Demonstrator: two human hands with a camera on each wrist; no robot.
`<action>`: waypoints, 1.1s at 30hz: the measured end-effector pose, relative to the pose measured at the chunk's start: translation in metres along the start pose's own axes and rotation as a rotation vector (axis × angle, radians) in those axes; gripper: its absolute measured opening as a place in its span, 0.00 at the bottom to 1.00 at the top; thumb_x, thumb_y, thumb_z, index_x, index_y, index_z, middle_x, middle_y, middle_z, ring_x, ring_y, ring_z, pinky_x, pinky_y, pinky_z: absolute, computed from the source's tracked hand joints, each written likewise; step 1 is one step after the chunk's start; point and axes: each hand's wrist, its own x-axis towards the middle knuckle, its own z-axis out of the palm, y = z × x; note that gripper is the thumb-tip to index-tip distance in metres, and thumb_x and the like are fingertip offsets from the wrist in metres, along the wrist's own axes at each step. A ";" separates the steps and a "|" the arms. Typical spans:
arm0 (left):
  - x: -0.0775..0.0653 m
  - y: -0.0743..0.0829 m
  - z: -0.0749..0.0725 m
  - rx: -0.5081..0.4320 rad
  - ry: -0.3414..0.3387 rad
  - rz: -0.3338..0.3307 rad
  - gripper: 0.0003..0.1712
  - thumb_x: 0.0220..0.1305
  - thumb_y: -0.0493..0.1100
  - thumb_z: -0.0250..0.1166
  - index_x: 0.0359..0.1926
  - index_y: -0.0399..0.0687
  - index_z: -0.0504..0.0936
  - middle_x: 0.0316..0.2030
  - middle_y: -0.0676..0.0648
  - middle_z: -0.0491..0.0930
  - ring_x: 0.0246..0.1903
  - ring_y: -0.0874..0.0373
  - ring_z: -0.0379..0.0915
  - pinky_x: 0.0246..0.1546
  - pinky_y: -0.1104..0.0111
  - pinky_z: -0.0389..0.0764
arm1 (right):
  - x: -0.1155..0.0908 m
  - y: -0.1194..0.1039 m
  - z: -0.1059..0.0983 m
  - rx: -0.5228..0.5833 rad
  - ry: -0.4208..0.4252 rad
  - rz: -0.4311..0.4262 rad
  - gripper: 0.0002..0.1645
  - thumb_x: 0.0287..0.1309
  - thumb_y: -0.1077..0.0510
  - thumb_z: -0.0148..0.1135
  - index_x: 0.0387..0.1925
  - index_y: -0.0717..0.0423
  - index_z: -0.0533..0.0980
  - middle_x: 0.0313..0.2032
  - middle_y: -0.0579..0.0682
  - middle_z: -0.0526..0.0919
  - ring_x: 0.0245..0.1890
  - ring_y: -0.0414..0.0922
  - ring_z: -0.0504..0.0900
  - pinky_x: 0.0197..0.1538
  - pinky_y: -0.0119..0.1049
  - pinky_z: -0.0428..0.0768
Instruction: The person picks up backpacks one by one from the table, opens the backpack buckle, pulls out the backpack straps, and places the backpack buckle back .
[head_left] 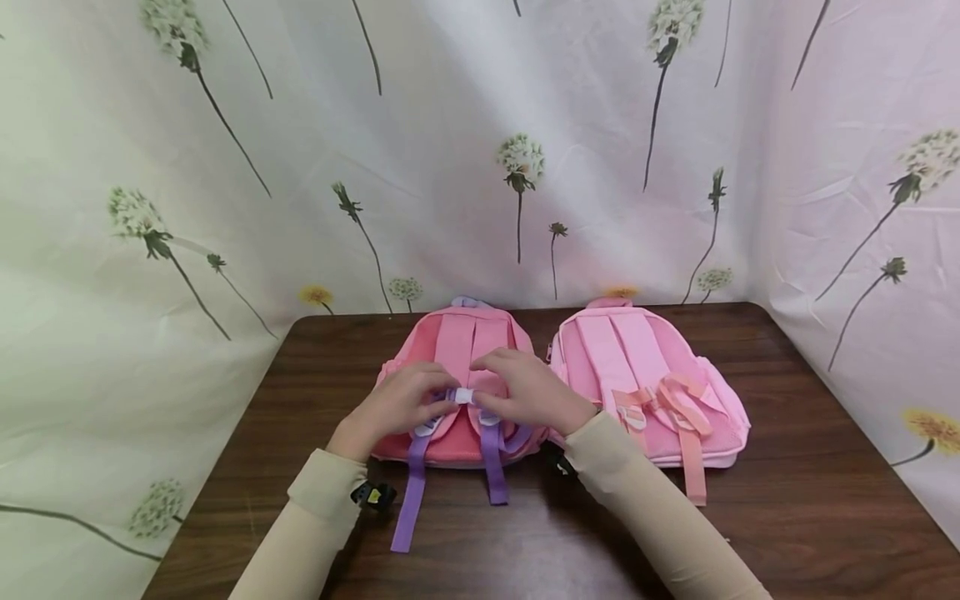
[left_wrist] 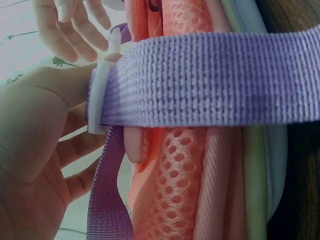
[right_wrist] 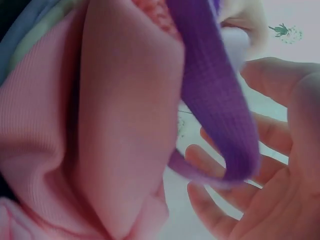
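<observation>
On the table lies a coral-pink backpack, its back panel up and its shoulder straps showing. A white buckle on a purple strap sits above its middle. The left hand pinches the buckle at its left end between thumb and fingers. Close to the right end is the right hand, thumb near the buckle and fingers spread apart. In the left wrist view a purple webbing strap runs through a white slider before the left hand. A purple strap loop hangs beside the right fingers.
A lighter pink backpack lies to the right, with a tied peach strap across it. Two purple strap ends trail over the dark wooden table. A dandelion-print curtain stands behind the table.
</observation>
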 end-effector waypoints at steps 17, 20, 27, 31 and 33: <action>0.005 0.002 0.002 0.000 0.147 0.081 0.16 0.63 0.45 0.78 0.51 0.51 0.87 0.42 0.55 0.85 0.41 0.62 0.78 0.48 0.62 0.84 | 0.009 -0.010 0.015 -0.167 -0.015 0.038 0.18 0.64 0.49 0.70 0.51 0.53 0.85 0.42 0.46 0.83 0.38 0.40 0.79 0.42 0.36 0.83; 0.005 0.003 0.002 0.013 0.150 0.078 0.17 0.63 0.45 0.78 0.52 0.51 0.87 0.43 0.55 0.85 0.42 0.62 0.78 0.50 0.62 0.84 | 0.010 -0.011 0.017 -0.193 0.001 0.039 0.16 0.64 0.50 0.70 0.49 0.52 0.86 0.40 0.46 0.82 0.36 0.40 0.79 0.42 0.36 0.84; 0.004 0.003 0.001 0.024 0.151 0.085 0.18 0.63 0.46 0.78 0.52 0.50 0.86 0.44 0.53 0.86 0.44 0.62 0.79 0.51 0.62 0.84 | 0.011 -0.013 0.020 -0.250 0.020 0.047 0.15 0.64 0.50 0.70 0.47 0.52 0.86 0.38 0.46 0.82 0.35 0.40 0.78 0.41 0.35 0.84; 0.005 0.003 0.000 0.033 0.155 0.098 0.18 0.63 0.46 0.78 0.52 0.50 0.87 0.44 0.53 0.86 0.45 0.61 0.80 0.51 0.62 0.84 | 0.011 -0.013 0.019 -0.251 0.028 0.045 0.13 0.63 0.51 0.69 0.45 0.53 0.86 0.38 0.46 0.82 0.35 0.41 0.79 0.42 0.36 0.85; 0.005 0.003 0.000 0.038 0.153 0.102 0.18 0.63 0.46 0.78 0.51 0.50 0.87 0.45 0.53 0.86 0.45 0.61 0.80 0.52 0.62 0.84 | 0.011 -0.014 0.019 -0.251 0.032 0.041 0.12 0.63 0.52 0.69 0.45 0.53 0.85 0.38 0.47 0.83 0.37 0.42 0.81 0.43 0.38 0.85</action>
